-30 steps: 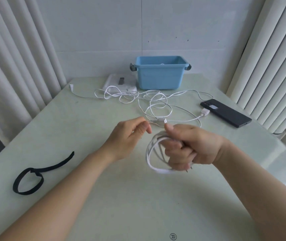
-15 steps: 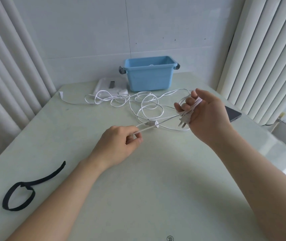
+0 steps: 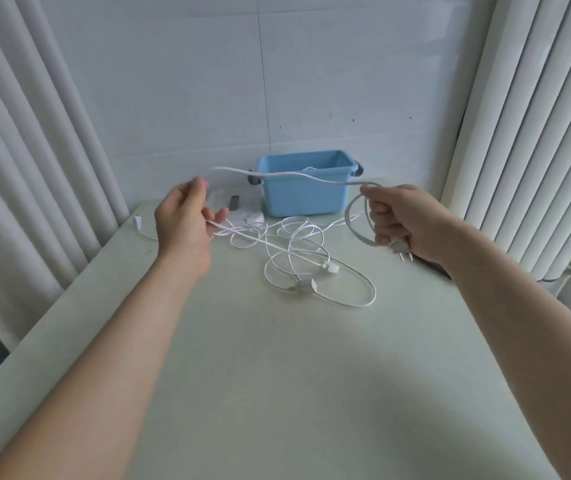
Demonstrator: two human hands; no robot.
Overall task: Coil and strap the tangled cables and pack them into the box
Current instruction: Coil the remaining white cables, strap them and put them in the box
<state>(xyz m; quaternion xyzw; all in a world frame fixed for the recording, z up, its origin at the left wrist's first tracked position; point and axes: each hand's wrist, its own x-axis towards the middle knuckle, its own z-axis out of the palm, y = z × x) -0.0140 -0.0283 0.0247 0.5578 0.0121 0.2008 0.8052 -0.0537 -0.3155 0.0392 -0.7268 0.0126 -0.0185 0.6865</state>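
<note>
Two hands now pull apart, right hand (image 3: 403,220) gripping the coil (image 3: 354,224), left hand (image 3: 187,216) open along the cable (image 3: 298,175), measuring another loop.

Near half of desk (image 3: 277,393) bare, wide room for either hand. Mid desk blocked by cable tangle (image 3: 298,244), which sprawls in front of blue box (image 3: 306,195). Raised cable (image 3: 298,175) strung from left hand (image 3: 183,223) to right hand (image 3: 405,220), crossing box front near the rim. Box top open, box close to wall. Curtains (image 3: 17,168) hem both desk sides. White block (image 3: 228,202) just left of box.
</note>
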